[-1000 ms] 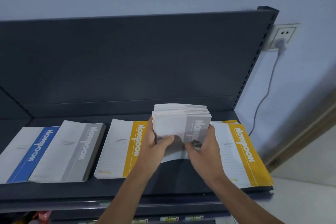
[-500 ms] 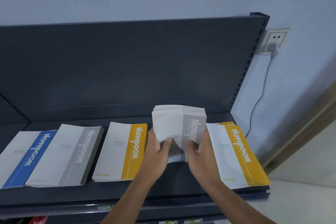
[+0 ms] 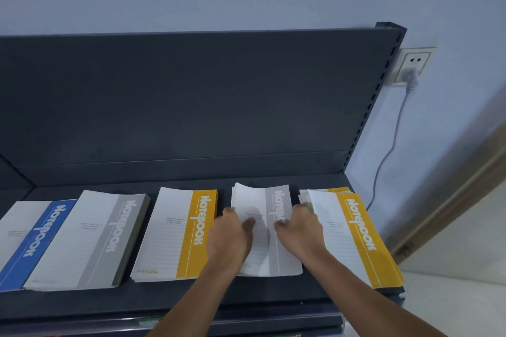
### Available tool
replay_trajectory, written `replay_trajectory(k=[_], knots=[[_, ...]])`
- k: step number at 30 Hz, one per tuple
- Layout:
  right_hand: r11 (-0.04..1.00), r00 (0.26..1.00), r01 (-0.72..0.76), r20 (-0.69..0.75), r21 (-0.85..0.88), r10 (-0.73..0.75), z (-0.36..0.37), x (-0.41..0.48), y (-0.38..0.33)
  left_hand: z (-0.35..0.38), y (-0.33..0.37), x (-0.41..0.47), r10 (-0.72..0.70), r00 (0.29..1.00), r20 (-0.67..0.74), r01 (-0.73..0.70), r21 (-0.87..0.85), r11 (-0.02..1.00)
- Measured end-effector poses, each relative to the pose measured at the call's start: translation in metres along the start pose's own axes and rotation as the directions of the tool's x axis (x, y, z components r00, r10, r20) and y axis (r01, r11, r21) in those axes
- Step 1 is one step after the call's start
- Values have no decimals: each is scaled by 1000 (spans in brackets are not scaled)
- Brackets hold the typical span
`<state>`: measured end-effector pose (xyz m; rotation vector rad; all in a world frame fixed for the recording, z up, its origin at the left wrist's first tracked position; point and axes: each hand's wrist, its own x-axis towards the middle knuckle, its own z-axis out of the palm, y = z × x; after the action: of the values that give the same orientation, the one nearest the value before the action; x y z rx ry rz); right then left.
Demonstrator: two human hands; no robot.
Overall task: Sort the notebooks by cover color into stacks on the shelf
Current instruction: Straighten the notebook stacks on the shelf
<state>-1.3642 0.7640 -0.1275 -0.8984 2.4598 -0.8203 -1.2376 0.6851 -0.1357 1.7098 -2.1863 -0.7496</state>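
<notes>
Although every notebook in view lies on the dark shelf [image 3: 82,306], the sort looks only partly done. Five groups sit in a row along it, and two colours appear twice. The right yellow stack [image 3: 353,235], at the shelf's right end, is the broadest, and its far edges are fanned and uneven. A grey stack [image 3: 93,238] lies left of centre and looks thick and fairly square. Beside it a left yellow stack [image 3: 175,232] lies apart from its match. A blue notebook [image 3: 35,238] at the far left is partly overlapped by the grey stack, and whether more blue ones lie beneath it cannot be told. By my reading, the greys and the yellows each need merging, and the blue needs its own clear place.

Between the two yellow stacks lies the middle pile [image 3: 262,205], the one being handled. It lies on the shelf, near both neighbours. Its top cover is white with a grey band and pale "Notebook" lettering, and the far left corner is bowed upward. The colours below the top cover do not show.

Both hands are clamped on this pile. The left hand [image 3: 228,241] grips its left edge and the right hand [image 3: 299,230] its right edge, with the thumbs pressed down on the cover.
</notes>
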Motion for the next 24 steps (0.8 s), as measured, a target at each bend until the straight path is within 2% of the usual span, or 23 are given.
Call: replay_trajectory(k=[5, 13, 18, 20, 24], knots=[[998, 1000, 8, -6, -64, -8, 11, 5, 2, 4, 4, 1, 18, 999, -33, -14, 121, 993], [988, 997, 53, -52, -145, -61, 18, 2, 0, 15, -3, 2, 138, 989, -60, -112, 318, 941], [984, 982, 118, -134, -134, -136, 6, -4, -4, 5, 5, -4, 235, 959, -155, -155, 407, 900], [981, 968, 162, -175, -107, -179, -11, -7, -3, -2, 16, -9, 322, 928, -188, -240, 361, 901], [975, 942, 195, -257, -111, -218, -56, -6, 19, 0, 48, -31, 442, 890, -112, -445, -5, 895]])
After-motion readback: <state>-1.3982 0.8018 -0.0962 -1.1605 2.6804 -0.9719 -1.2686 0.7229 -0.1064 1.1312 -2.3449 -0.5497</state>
